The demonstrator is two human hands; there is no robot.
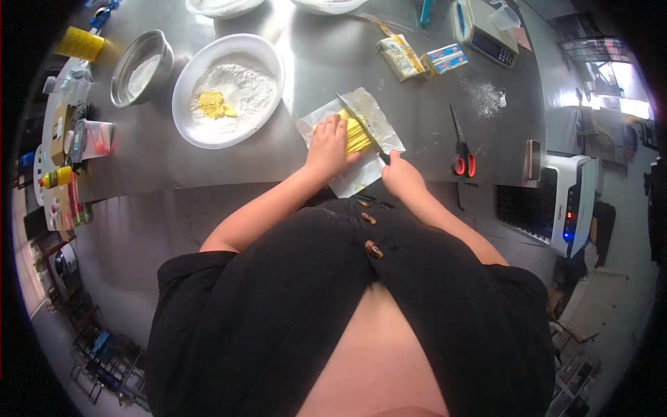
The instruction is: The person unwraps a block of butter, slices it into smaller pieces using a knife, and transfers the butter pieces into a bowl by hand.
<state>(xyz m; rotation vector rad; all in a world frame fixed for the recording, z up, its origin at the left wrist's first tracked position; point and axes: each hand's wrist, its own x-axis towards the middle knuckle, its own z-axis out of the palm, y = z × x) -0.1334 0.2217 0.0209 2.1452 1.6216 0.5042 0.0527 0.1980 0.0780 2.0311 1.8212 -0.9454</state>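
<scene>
Sliced yellow butter (356,136) lies on an opened white wrapper (375,111) near the table's front edge. My left hand (329,142) rests on the left part of the butter, its fingers close together against it. In my right hand (403,175) is the handle of a knife (361,124), whose blade runs diagonally over the butter's right side, tip pointing away from me. Left of the wrapper, a white bowl (179,90) holds white powder (243,87) with yellow butter pieces (214,105) on it.
A metal bowl (118,73) stands at the left, near a yellow container (80,44). Butter packages (401,57) and a scale (486,35) are at the back right. Scissors (462,149) and a phone (533,160) lie at the right. White powder is scattered nearby.
</scene>
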